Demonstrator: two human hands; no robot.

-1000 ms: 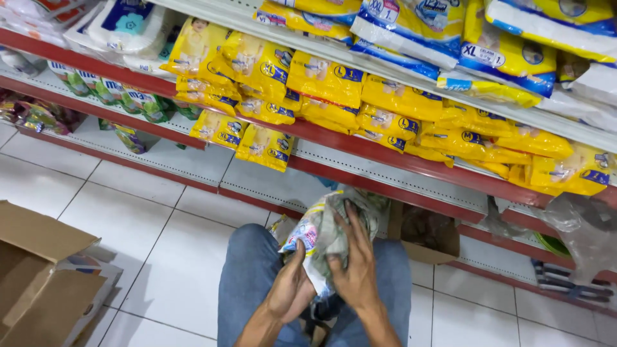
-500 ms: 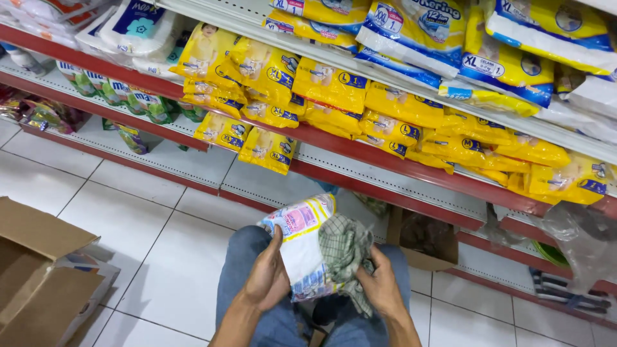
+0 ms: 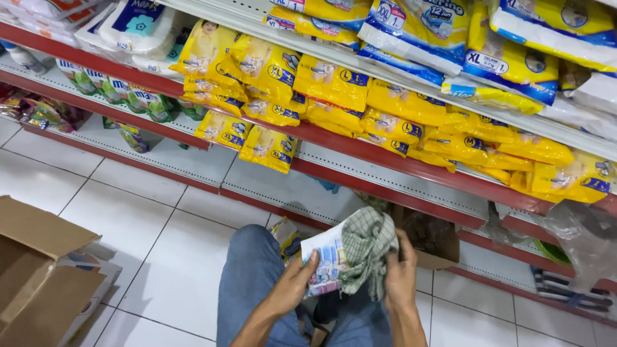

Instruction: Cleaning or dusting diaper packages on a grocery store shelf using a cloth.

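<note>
Low over the knees, the left hand (image 3: pixel 297 283) grips a pale packet (image 3: pixel 326 265) — long axis tilted, top toward the shelf (image 3: pixel 385 170). Right hand (image 3: pixel 400 277) clutches a checked cloth (image 3: pixel 367 249) against it. Left — an open cardboard box (image 3: pixel 38 270), contents hidden.

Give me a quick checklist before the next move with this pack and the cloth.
1. Left hand grips the white pack: ok.
2. Right hand presses the green checked cloth on the pack: ok.
3. Pack fully wiped: cannot tell, cloth covers its right part.
4. Free space on the lower shelf below the yellow packs: ok.
5. Cardboard box stands apart from the knees: ok.
</note>
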